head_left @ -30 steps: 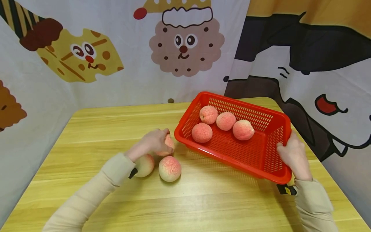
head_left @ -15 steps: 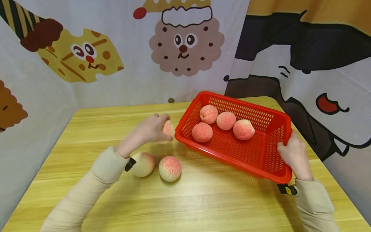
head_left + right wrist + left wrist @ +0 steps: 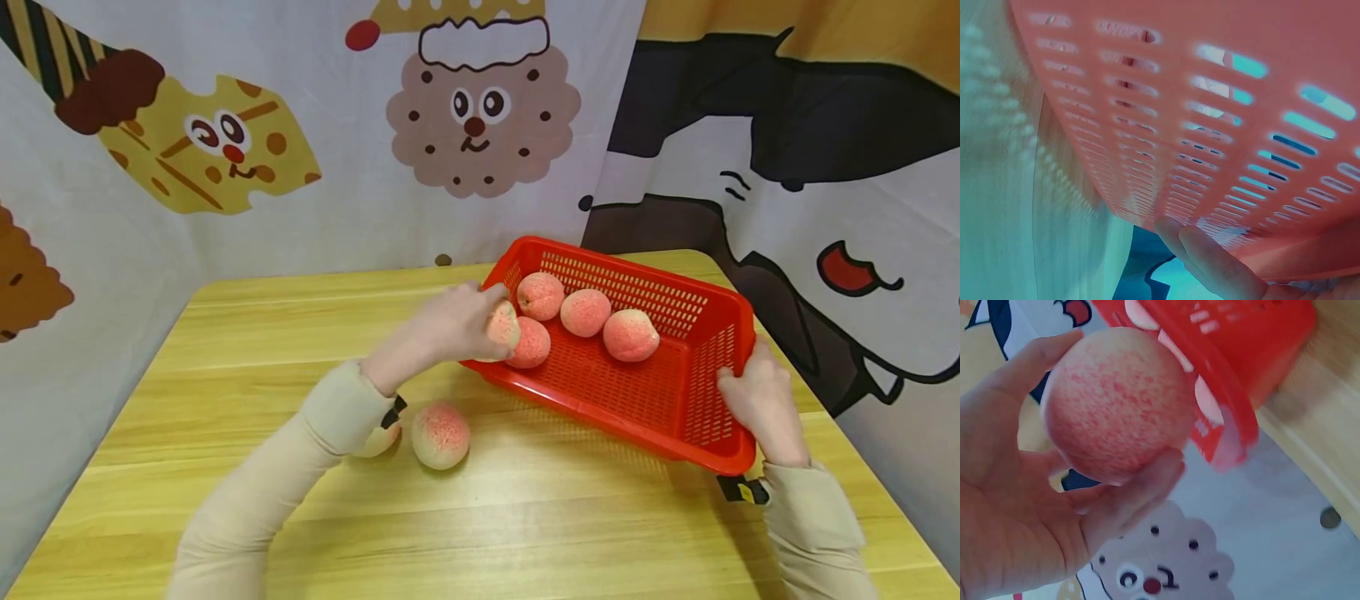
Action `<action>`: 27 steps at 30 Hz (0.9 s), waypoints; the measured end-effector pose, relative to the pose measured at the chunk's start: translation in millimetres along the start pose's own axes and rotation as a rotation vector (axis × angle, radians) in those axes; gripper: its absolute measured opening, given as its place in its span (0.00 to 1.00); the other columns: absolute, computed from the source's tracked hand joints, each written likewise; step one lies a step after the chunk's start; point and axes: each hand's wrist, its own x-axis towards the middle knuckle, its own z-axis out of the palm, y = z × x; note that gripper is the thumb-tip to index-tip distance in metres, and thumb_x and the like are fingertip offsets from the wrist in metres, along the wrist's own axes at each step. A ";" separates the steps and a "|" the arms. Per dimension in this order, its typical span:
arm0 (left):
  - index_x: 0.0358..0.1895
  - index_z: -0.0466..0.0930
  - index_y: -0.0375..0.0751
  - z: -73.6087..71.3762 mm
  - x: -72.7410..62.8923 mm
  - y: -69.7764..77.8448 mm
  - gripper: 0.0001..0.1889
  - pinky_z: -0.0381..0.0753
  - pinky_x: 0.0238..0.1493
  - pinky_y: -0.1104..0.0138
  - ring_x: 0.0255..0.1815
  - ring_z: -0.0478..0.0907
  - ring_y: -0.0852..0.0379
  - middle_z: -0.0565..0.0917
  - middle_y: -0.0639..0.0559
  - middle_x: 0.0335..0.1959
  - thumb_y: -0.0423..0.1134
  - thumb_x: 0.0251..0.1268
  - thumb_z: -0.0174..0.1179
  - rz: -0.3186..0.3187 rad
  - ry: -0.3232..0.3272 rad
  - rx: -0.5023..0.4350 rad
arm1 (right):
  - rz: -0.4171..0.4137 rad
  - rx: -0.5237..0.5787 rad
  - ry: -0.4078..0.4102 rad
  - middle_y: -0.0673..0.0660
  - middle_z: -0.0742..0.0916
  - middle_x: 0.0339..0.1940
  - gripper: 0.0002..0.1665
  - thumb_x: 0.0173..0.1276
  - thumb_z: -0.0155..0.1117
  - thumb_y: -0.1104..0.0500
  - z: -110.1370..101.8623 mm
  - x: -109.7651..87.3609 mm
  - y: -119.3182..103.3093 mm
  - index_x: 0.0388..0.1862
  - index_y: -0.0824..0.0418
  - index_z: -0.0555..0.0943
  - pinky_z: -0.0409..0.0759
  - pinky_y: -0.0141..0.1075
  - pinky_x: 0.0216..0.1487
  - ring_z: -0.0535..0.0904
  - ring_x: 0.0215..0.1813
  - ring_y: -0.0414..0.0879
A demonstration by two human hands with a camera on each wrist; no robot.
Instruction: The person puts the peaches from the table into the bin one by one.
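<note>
My left hand (image 3: 459,323) grips a pink and cream peach (image 3: 1119,403) between thumb and fingers, over the left end of the red slotted basket (image 3: 600,414). In the head view the held peach overlaps a peach in the basket (image 3: 531,343). My right hand (image 3: 761,400) holds the basket's right end, thumb inside the rim and fingers against the outer wall, as the right wrist view shows. Several pink peaches (image 3: 585,313) lie inside, toward the left and back. On the table, a peach (image 3: 440,436) sits in front of the basket, and another peach (image 3: 378,440) is partly hidden by my left wrist.
The wooden table (image 3: 525,525) runs back to a white curtain (image 3: 337,233) with cartoon prints. The basket stands at an angle near the back right, its rim raised above the tabletop. A black strap (image 3: 742,490) shows at my right wrist.
My left hand has lifted the peach from beside the other table peaches and carried it right, over the basket's left rim. The right hand and basket have stayed in place.
</note>
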 end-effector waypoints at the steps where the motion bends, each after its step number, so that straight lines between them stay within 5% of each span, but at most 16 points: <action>1: 0.59 0.70 0.47 3.2 3.3 4.0 0.32 0.78 0.40 0.60 0.41 0.76 0.51 0.77 0.44 0.46 0.53 0.50 0.67 0.024 0.009 0.003 | -0.001 0.001 0.000 0.82 0.71 0.51 0.40 0.69 0.48 0.63 0.0 0.0 0.0 0.71 0.77 0.42 0.83 0.47 0.24 0.82 0.34 0.67; 12: 0.65 0.67 0.55 41.9 37.6 46.2 0.37 0.80 0.41 0.63 0.47 0.76 0.55 0.74 0.49 0.55 0.60 0.51 0.66 0.254 -0.016 0.087 | -0.003 -0.019 0.010 0.82 0.72 0.50 0.39 0.69 0.48 0.62 -0.1 1.6 0.6 0.70 0.77 0.44 0.83 0.47 0.24 0.82 0.35 0.68; 19: 0.65 0.67 0.55 69.1 54.9 57.5 0.36 0.79 0.40 0.67 0.45 0.76 0.56 0.72 0.51 0.55 0.57 0.51 0.68 0.374 -0.019 0.122 | -0.013 0.018 -0.002 0.82 0.72 0.51 0.38 0.69 0.47 0.63 2.0 -0.6 1.2 0.70 0.76 0.44 0.83 0.46 0.23 0.83 0.34 0.66; 27: 0.67 0.64 0.56 85.2 67.4 57.2 0.36 0.76 0.35 0.67 0.48 0.74 0.56 0.71 0.52 0.56 0.55 0.55 0.66 0.365 -0.077 0.142 | -0.015 0.007 0.005 0.82 0.72 0.51 0.38 0.68 0.47 0.62 1.4 0.4 2.2 0.70 0.77 0.45 0.83 0.46 0.23 0.83 0.34 0.67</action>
